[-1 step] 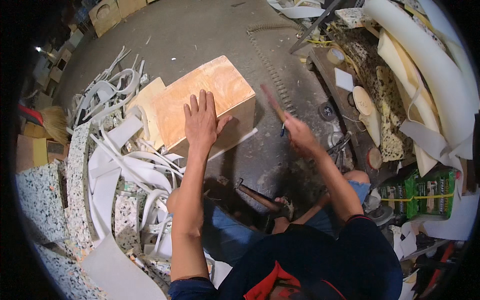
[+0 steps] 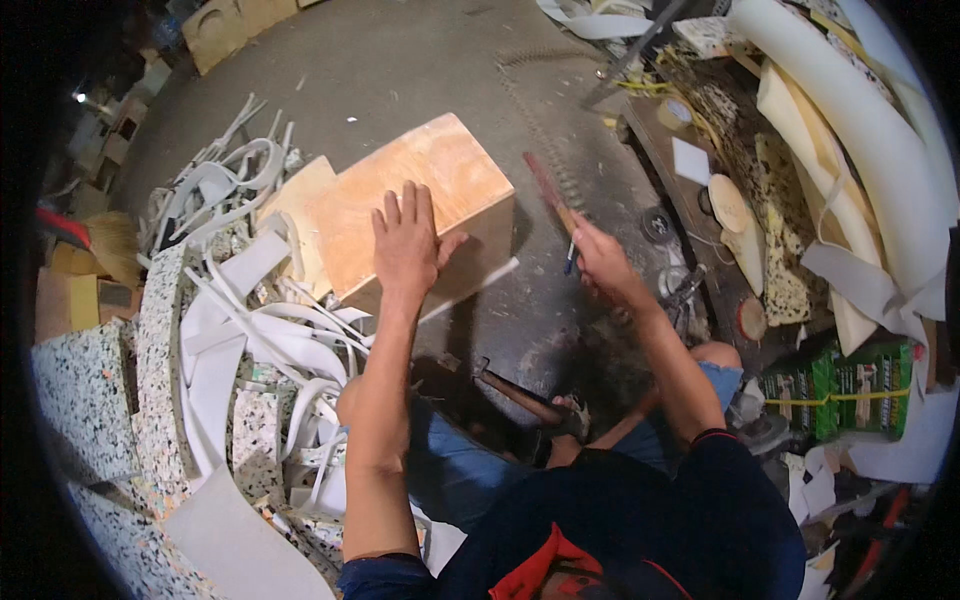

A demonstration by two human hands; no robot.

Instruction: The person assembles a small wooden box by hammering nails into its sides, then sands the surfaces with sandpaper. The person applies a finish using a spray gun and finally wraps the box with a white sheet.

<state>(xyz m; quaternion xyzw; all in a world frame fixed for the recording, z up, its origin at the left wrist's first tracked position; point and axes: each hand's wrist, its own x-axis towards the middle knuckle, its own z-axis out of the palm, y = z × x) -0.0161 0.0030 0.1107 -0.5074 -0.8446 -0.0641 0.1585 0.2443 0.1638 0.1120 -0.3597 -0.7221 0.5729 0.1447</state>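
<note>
- A grey floor [image 2: 390, 75] carries the work; scraps lie on it, and how much of the job they stand for cannot be told.
- The foam heap [image 2: 245, 345] to the left is white strips and speckled blocks, all loose; none covers the box's visible faces.
- The wooden box [image 2: 455, 165] stands on the floor ahead of the person, right of the heap. Its visible faces meet as a closed body, so I judge the building of that shell done. Its top is bare wood outside the hand; whether a coating is on it cannot be told, and its far side is hidden.
- A hammer [image 2: 520, 392] with a wooden handle lies between the person's legs, not in use.
- The left hand [image 2: 408, 238] rests palm down on the box top, fingers somewhat apart, gripping nothing.
- The right hand [image 2: 603, 264] is clamped round a slim tool [image 2: 546, 185] with a reddish end, held clear of the box. Its exact kind is blurred; any work left for it looks unfinished, in my judgement.
</note>
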